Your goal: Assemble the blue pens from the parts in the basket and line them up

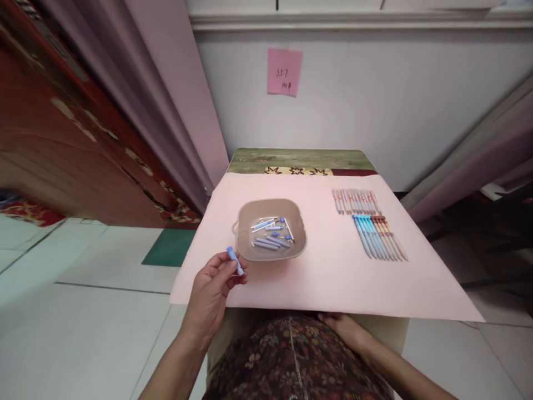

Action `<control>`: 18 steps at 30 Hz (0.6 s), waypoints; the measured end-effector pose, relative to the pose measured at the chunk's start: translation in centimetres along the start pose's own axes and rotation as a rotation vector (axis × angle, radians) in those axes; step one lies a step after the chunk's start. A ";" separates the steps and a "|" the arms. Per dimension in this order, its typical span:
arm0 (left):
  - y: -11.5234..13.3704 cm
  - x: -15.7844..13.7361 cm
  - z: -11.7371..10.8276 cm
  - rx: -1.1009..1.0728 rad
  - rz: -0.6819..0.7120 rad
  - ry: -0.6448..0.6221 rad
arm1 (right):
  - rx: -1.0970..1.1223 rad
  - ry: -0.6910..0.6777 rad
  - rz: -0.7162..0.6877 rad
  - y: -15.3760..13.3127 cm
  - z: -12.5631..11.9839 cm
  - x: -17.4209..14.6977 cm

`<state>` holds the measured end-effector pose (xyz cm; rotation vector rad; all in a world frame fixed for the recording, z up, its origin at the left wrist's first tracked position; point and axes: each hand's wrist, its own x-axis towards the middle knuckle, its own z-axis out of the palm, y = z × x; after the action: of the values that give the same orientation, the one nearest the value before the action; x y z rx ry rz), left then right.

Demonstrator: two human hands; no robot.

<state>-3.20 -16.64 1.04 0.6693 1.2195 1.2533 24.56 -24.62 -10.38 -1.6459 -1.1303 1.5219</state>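
My left hand (214, 283) pinches a short blue pen barrel piece (235, 261) between thumb and fingers, tilted, just off the near left side of a beige plastic basin (270, 256). Inside the basin lie loose pen parts: grey-blue lower barrels (266, 244), white refills with dark tips (288, 229), and small blue pieces (282, 220). At the near edge of the table, by my lap, rests my right hand (339, 326). Its fingers are mostly hidden under the edge.
Whole pens stand in two rows at right on the pink-covered table (325, 283): pale patterned pens (356, 201) behind, blue pens (368, 236) and brown-topped pens (387, 236) in front. A pink note (284, 72) sticks to the wall. Curtains hang on both sides.
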 end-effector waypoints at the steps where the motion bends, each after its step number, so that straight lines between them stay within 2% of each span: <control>1: 0.3 0.2 -0.1 -0.019 0.021 0.028 | -0.034 -0.023 0.052 0.5 -0.8 -0.4; 3: 0.7 0.6 -0.2 -0.063 0.051 0.068 | -0.091 -0.051 0.184 0.9 -2.4 -1.5; 5: 1.1 1.1 0.1 -0.106 0.067 0.074 | -0.070 -0.039 0.271 -0.1 -3.6 -2.2; 7: 1.5 1.8 0.7 -0.142 0.078 0.060 | 0.035 -0.041 0.267 -3.0 -3.9 -2.1; 8: 1.7 2.2 1.2 -0.159 0.082 0.055 | 0.108 -0.002 0.207 -5.1 -3.5 -1.7; 10: 2.1 3.0 2.2 -0.195 0.086 0.048 | 0.277 0.010 0.044 -9.9 -2.2 -0.1; 12: 2.6 3.9 3.1 -0.239 0.065 0.039 | 0.459 -0.056 -0.024 -14.5 -0.3 2.3; 15: 3.3 5.3 4.0 -0.316 -0.019 0.038 | 0.794 -0.018 -0.010 -19.1 2.8 6.2; 17: 3.5 6.2 4.1 -0.357 -0.086 0.051 | 0.913 -0.042 0.047 -20.1 4.6 8.4; 18: 3.6 6.5 4.0 -0.369 -0.117 0.050 | 0.912 -0.100 0.111 -20.2 5.4 9.3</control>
<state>-1.50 -8.69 3.39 0.2942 1.0147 1.3568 15.44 -8.04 2.39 -1.0073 -0.2682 1.8154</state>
